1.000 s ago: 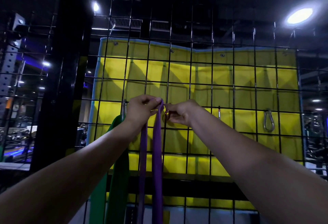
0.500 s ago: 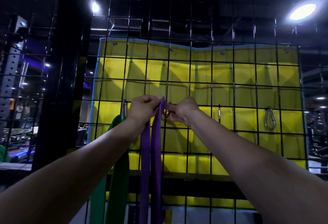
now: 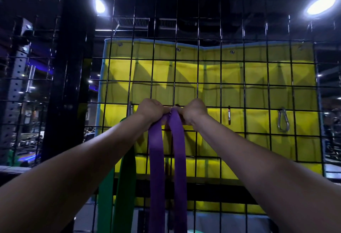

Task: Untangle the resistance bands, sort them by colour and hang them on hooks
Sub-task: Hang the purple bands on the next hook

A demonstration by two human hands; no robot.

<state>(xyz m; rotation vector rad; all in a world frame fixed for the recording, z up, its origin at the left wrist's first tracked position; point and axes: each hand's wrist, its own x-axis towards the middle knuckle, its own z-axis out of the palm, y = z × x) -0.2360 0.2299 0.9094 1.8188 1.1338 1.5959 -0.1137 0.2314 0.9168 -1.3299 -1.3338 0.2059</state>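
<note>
Two hands, left hand (image 3: pixel 151 110) and right hand (image 3: pixel 193 110), now drawn closer together and both clamped on the top of the purple band (image 3: pixel 175 140) at the wire grid (image 3: pixel 221 85), beside the hung green band (image 3: pixel 125 177); hooking apparently nearly complete.

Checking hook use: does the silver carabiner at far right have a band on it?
No, the silver carabiner hangs bare on the wire grid.
</note>
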